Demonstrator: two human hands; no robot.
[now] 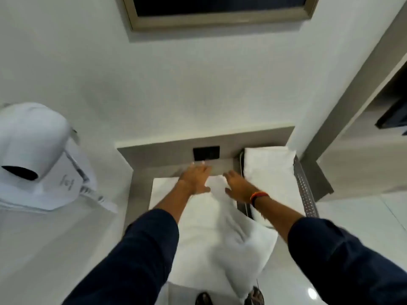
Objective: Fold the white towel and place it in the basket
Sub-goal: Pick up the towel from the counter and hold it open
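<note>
While your hands press flat, you are smoothing the white towel [211,234], so the fold is not yet finished.

Beyond the wall-mounted dryer [37,155], your left hand [195,178] lies spread, palm down, at the towel's far edge on the counter [141,181]; your right hand [239,184] rests open just beside it. Next, I judge, you pinch an edge, fold it over, then lift it right into the basket [306,190], where a folded towel [268,170] already sits.

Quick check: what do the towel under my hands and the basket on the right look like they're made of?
White towel: soft cloth, matte, going by its rumpled folds and rounded edges. Basket: probably metal, grey with a dull sheen; its side wall shows rows of small punched holes. Blur leaves both uncertain.
</note>
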